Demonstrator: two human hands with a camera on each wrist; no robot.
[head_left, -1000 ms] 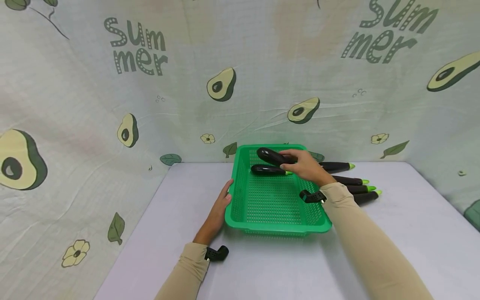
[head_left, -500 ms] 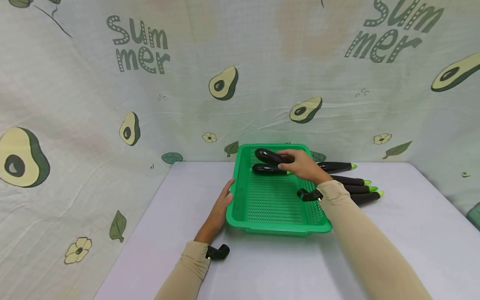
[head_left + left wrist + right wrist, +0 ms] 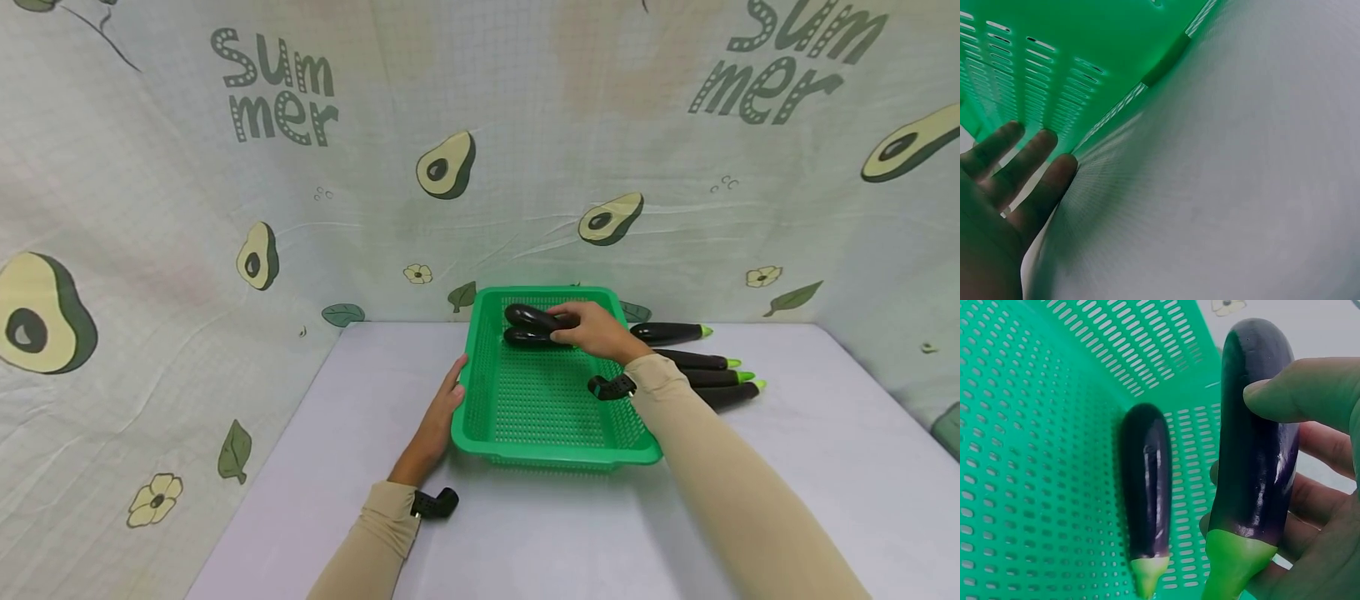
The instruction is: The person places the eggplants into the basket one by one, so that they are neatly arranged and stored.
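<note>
My right hand (image 3: 600, 332) holds a dark purple eggplant (image 3: 531, 317) over the far part of a green perforated plastic basket (image 3: 551, 456). In the right wrist view, thumb and fingers curl around this eggplant (image 3: 1254, 444), its green stem end toward the camera. A second eggplant (image 3: 1146, 481) lies on the basket floor beside it; the head view has the held one overlapping it. At the basket's left side, my left hand (image 3: 437, 421) touches the outer wall. The left wrist view shows its fingers (image 3: 1038, 150) extended against the slotted side.
Several more eggplants (image 3: 667, 333) lie on the white tabletop (image 3: 540, 542) to the right of the basket, green stems pointing right, partly hidden by the right arm. A cloth printed with avocados (image 3: 446, 167) hangs behind the table.
My right hand has moved slightly left and down with the eggplant, bringing it closer to the one in the basket. My left hand stays at the basket's side.
</note>
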